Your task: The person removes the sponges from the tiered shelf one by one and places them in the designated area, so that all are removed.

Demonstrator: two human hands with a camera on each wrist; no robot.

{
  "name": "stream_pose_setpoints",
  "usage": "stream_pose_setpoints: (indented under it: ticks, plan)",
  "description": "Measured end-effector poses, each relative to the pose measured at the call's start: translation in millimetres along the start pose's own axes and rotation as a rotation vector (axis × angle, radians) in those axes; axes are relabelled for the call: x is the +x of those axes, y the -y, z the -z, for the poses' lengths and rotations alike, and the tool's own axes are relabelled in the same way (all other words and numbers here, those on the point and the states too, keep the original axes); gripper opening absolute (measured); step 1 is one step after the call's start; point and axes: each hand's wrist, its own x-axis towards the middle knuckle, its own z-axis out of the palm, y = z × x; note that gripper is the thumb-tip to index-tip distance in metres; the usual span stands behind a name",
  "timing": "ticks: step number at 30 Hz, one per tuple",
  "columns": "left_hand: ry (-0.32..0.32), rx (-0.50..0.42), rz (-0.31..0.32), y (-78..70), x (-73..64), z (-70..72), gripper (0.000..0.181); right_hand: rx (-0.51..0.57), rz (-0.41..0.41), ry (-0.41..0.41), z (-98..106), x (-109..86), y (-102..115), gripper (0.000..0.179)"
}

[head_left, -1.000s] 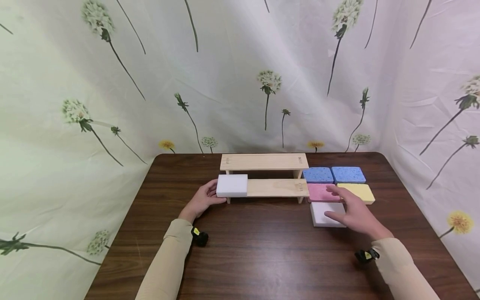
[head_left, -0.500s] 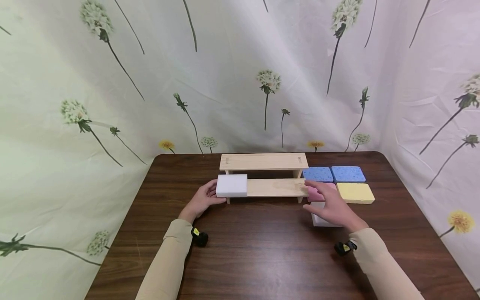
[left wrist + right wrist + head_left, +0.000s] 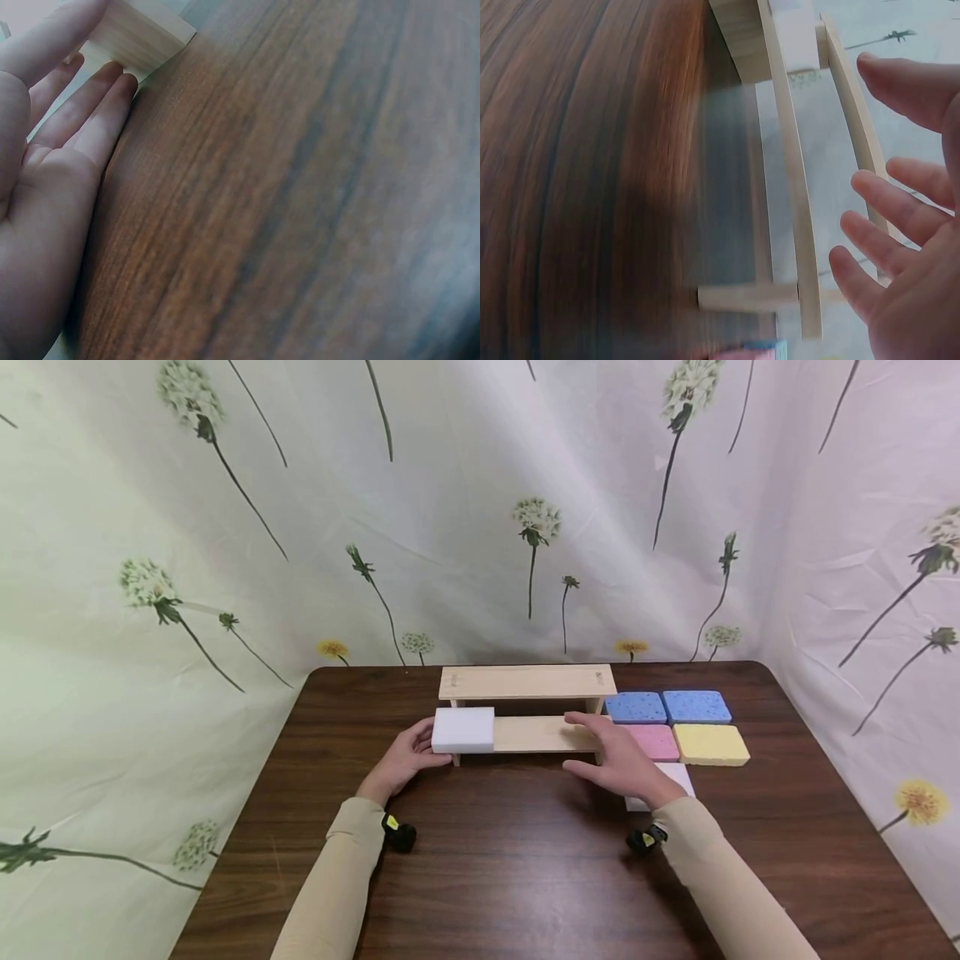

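Observation:
A white sponge block (image 3: 463, 730) lies on the left end of the lower step of a two-tier wooden shelf (image 3: 528, 735). My left hand (image 3: 405, 758) rests beside that end, fingers fairly straight and near the shelf's wooden leg (image 3: 131, 37) in the left wrist view; whether they touch it is hard to tell. Over the right part of the lower step hovers my right hand (image 3: 626, 762), fingers spread and thumb apart, holding nothing. The right wrist view shows its fingers (image 3: 896, 210) apart from the step's edge (image 3: 799, 187). Below my right wrist, a second white block (image 3: 678, 775) is partly covered.
Right of the shelf, two blue sponges (image 3: 697, 707) lie behind a pink sponge (image 3: 654, 742) and a yellow sponge (image 3: 711, 744). The upper step (image 3: 528, 682) stands behind the lower one. A dandelion-printed curtain (image 3: 465, 527) hangs behind the dark wooden table (image 3: 487, 877).
My right hand has moved left, from over the pink sponge and the second white block to the right part of the lower step. My left hand and the block beside it have stayed put.

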Motion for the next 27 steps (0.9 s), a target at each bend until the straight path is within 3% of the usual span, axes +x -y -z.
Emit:
stream_pose_setpoints:
  ticks: [16,27]
  plan:
    - [0.002,-0.002,0.015,-2.1,-0.4,-0.6,0.082,0.035,0.040,0.018,-39.5,33.0,17.7,0.075]
    - [0.001,0.015,0.005,0.5,0.6,0.0,0.081,0.029,0.014,0.026,-56.1,51.1,25.5,0.075]
